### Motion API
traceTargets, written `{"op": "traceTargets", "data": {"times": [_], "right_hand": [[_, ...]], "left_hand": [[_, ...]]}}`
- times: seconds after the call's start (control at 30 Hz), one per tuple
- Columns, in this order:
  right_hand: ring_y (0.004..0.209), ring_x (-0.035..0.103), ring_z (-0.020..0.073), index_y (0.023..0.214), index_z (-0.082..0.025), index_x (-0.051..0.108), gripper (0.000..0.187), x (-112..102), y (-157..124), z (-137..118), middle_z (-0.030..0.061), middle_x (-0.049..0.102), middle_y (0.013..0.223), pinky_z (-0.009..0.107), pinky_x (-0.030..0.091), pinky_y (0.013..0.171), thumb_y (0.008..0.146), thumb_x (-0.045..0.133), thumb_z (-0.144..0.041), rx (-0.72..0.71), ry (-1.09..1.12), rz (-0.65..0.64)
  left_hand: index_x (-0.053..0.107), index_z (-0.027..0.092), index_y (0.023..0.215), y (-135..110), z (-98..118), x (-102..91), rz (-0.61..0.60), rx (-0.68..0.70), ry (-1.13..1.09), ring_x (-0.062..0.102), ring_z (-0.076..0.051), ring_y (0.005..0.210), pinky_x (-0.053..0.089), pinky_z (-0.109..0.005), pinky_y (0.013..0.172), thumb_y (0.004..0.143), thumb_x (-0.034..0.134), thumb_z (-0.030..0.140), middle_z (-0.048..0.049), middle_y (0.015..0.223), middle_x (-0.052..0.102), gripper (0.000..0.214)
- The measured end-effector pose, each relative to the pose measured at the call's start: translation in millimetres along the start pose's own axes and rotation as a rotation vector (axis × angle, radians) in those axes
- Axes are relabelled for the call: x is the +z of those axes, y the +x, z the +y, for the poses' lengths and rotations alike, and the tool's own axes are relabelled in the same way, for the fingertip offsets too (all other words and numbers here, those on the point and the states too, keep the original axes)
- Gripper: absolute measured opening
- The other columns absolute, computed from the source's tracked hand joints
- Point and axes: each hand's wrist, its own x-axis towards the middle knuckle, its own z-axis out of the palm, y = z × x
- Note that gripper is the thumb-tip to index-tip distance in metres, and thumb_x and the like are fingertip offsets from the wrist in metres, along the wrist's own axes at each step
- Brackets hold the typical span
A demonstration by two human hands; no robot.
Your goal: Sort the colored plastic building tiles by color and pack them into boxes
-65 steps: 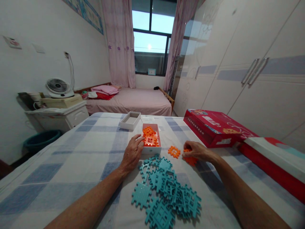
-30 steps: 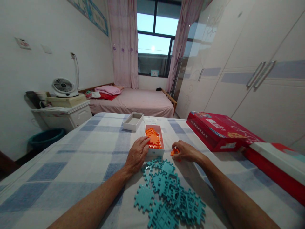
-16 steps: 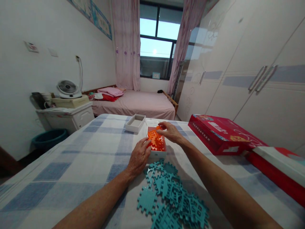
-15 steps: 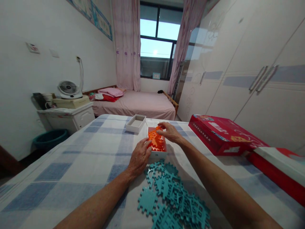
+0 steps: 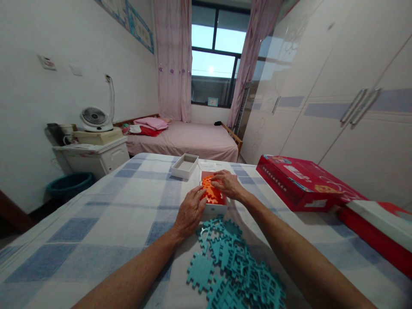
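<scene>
Orange interlocking plastic pieces with toothed edges (image 5: 213,197) fill a small open box (image 5: 215,209) with pale sides. My left hand (image 5: 191,209) lies along the box's left side, its fingers stretched out with the tips over the rim by the pieces. From the right, my right hand (image 5: 229,184) reaches over the box, fingers extended and their tips down on the orange pieces; what lies under them is partly hidden. Just in front of the box spreads a heap of teal toothed pieces (image 5: 236,262), several overlapping, and neither hand touches it.
A shallow pale box lid or tray (image 5: 185,166) lies beyond the left hand. To the right sits a large red box (image 5: 299,182), with a red-and-white box part (image 5: 380,219) nearer me. Everything rests on a checked cloth (image 5: 106,223). A bed (image 5: 199,137) stands behind.
My right hand has come down and slightly nearer onto the orange pieces; the orange piece at its fingertips now lies lower, among the others. The left hand stays at the box's side.
</scene>
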Motion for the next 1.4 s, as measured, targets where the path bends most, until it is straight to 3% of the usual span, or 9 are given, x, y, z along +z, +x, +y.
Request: {"op": "traceTargets", "data": {"times": [0.13, 0.3, 0.63, 0.9, 1.03, 1.13, 1.23, 1.3, 1.4], "right_hand": [[0.107, 0.057, 0.0174, 0.102, -0.021, 0.07, 0.028, -10.0, 4.9, -5.3, 0.0053, 0.064, 0.117, 0.03, 0.04, 0.095, 0.088, 0.047, -0.028, 0.004, 0.056, 0.069], [0.112, 0.056, 0.0176, 0.113, -0.019, 0.064, 0.033, -13.6, 30.2, -17.4, 0.0059, 0.061, 0.122, 0.029, 0.04, 0.097, 0.088, 0.045, -0.026, 0.042, -0.015, 0.02], [0.122, 0.046, 0.0285, 0.122, -0.022, 0.058, 0.04, 36.0, 94.0, -67.1, 0.0098, 0.056, 0.129, 0.048, 0.037, 0.096, 0.082, 0.051, -0.023, -0.024, -0.187, -0.195], [0.115, 0.048, 0.0294, 0.104, -0.017, 0.067, 0.031, 53.4, 102.9, -72.3, 0.014, 0.065, 0.112, 0.047, 0.036, 0.092, 0.082, 0.045, -0.015, 0.0, -0.263, -0.177], [0.109, 0.053, 0.0242, 0.1, -0.022, 0.069, 0.028, 45.6, 93.1, -74.8, 0.0078, 0.067, 0.108, 0.04, 0.037, 0.092, 0.083, 0.047, -0.018, -0.022, -0.217, -0.148], [0.11, 0.054, 0.0185, 0.113, -0.029, 0.063, 0.032, 29.3, 82.8, -65.0, 0.0019, 0.063, 0.119, 0.032, 0.038, 0.093, 0.087, 0.044, -0.026, 0.02, -0.169, -0.055], [0.116, 0.051, 0.0181, 0.127, -0.024, 0.053, 0.042, 9.5, 72.4, -33.9, 0.0062, 0.054, 0.131, 0.031, 0.038, 0.094, 0.092, 0.03, -0.022, 0.224, -0.169, 0.091], [0.113, 0.054, 0.0209, 0.126, -0.019, 0.054, 0.042, 0.9, 64.4, -6.4, 0.0118, 0.056, 0.127, 0.032, 0.041, 0.09, 0.091, 0.031, -0.017, 0.394, -0.176, 0.119], [0.097, 0.062, 0.022, 0.109, -0.015, 0.064, 0.029, 0.9, 51.3, 28.1, 0.0126, 0.066, 0.103, 0.03, 0.045, 0.08, 0.086, 0.045, -0.018, 0.544, -0.152, 0.04]], "left_hand": [[0.057, 0.016, 0.117, -0.2, 2.4, -1.0, 0.008, -0.016, -0.031, 0.046, -0.02, 0.124, 0.036, -0.042, 0.109, 0.094, 0.033, 0.032, -0.0103, 0.13, 0.053, 0.036], [0.056, 0.017, 0.118, 0.9, 3.1, -1.5, 0.077, -0.069, -0.133, 0.046, -0.019, 0.125, 0.034, -0.041, 0.109, 0.094, 0.033, 0.032, -0.0101, 0.13, 0.053, 0.036], [0.051, 0.015, 0.119, 4.7, -7.7, -0.4, 0.258, -0.297, -0.325, 0.048, -0.018, 0.122, 0.033, -0.039, 0.109, 0.094, 0.03, 0.034, -0.0119, 0.125, 0.054, 0.038], [0.049, 0.016, 0.121, 5.1, -9.4, -2.2, 0.268, -0.382, -0.341, 0.049, -0.018, 0.121, 0.036, -0.039, 0.107, 0.095, 0.029, 0.036, -0.0116, 0.124, 0.055, 0.038], [0.048, 0.016, 0.12, 5.3, -12.0, -1.1, 0.268, -0.384, -0.348, 0.049, -0.018, 0.12, 0.035, -0.038, 0.107, 0.095, 0.029, 0.037, -0.0115, 0.124, 0.055, 0.038], [0.048, 0.016, 0.121, 5.2, -12.5, -1.4, 0.263, -0.411, -0.348, 0.049, -0.018, 0.12, 0.035, -0.038, 0.107, 0.095, 0.028, 0.039, -0.0117, 0.125, 0.055, 0.04], [0.05, 0.014, 0.12, 4.8, -10.9, -1.7, 0.225, -0.404, -0.329, 0.048, -0.018, 0.12, 0.032, -0.038, 0.108, 0.094, 0.029, 0.037, -0.0127, 0.124, 0.055, 0.04], [0.052, 0.014, 0.118, 4.6, -9.5, -0.7, 0.182, -0.366, -0.31, 0.049, -0.019, 0.119, 0.033, -0.038, 0.107, 0.094, 0.03, 0.035, -0.0126, 0.123, 0.055, 0.038], [0.052, 0.014, 0.12, 4.2, -8.2, 2.4, 0.098, -0.318, -0.295, 0.053, -0.02, 0.115, 0.04, -0.038, 0.101, 0.091, 0.038, 0.033, -0.0123, 0.123, 0.056, 0.037]]}}
